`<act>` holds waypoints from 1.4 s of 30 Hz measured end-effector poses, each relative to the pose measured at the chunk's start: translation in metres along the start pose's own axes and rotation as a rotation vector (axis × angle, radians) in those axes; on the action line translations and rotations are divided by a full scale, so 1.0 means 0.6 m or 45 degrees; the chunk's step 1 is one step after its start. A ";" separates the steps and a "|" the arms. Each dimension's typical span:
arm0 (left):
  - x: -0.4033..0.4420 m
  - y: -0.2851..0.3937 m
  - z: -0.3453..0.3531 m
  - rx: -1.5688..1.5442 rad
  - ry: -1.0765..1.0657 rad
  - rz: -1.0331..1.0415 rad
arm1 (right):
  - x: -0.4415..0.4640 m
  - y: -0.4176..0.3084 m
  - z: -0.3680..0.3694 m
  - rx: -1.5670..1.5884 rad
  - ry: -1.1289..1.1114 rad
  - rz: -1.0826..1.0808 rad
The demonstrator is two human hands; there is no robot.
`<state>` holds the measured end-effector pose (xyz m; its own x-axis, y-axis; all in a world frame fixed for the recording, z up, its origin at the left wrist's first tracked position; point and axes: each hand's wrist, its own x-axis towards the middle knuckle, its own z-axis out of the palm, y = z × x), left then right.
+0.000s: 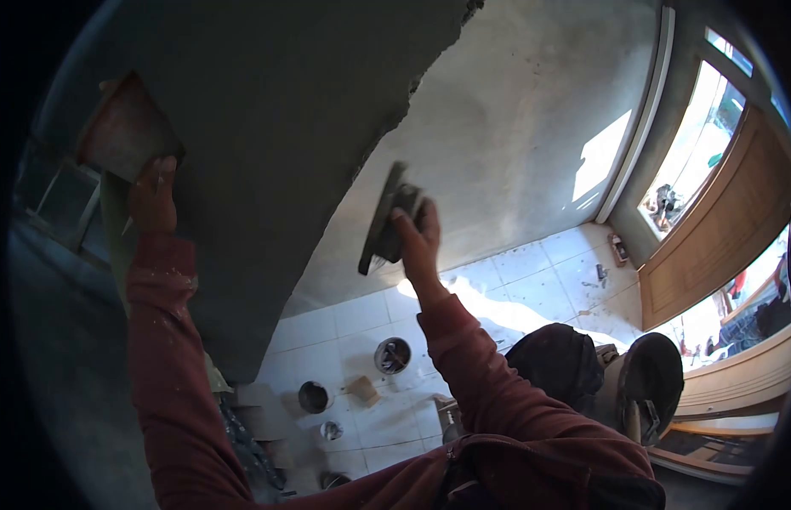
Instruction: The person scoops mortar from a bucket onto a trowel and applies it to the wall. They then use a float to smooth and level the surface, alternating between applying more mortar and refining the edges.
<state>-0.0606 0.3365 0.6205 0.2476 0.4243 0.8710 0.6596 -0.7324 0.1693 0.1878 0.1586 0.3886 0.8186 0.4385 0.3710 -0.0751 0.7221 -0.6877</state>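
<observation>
My left hand (156, 197) is raised at the upper left, its fingers closed on the lower edge of a reddish-rimmed bucket (128, 127) that is tilted against the dark wet plaster (242, 153). Near the middle, my right hand (419, 234) grips the handle of a flat plastering float (384, 221). The float stands on edge, in front of the lighter wall (515, 127) and to the right of the ragged plaster edge. Whether the bucket holds anything is not visible.
Far below on the white tiled floor (361, 314) stand a bucket (392, 355), a darker bucket (313, 397) and a small container (331, 431). Dark rounded containers (652, 382) are at the lower right, near a wooden door (710, 229).
</observation>
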 end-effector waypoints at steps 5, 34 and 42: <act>0.032 -0.055 0.012 -0.063 -0.106 0.128 | 0.056 -0.137 -0.020 -0.425 -0.074 -0.655; 0.010 -0.048 0.030 -0.365 0.009 0.213 | 0.002 -0.106 0.048 -0.964 -0.319 -0.872; 0.012 -0.049 0.021 -0.335 -0.041 0.166 | -0.121 -0.054 0.127 -1.088 -0.698 -0.688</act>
<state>-0.0690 0.3678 0.6159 0.3436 0.3314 0.8787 0.4153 -0.8928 0.1743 0.0872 0.1443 0.4314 0.2530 0.5073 0.8238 0.7924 0.3799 -0.4773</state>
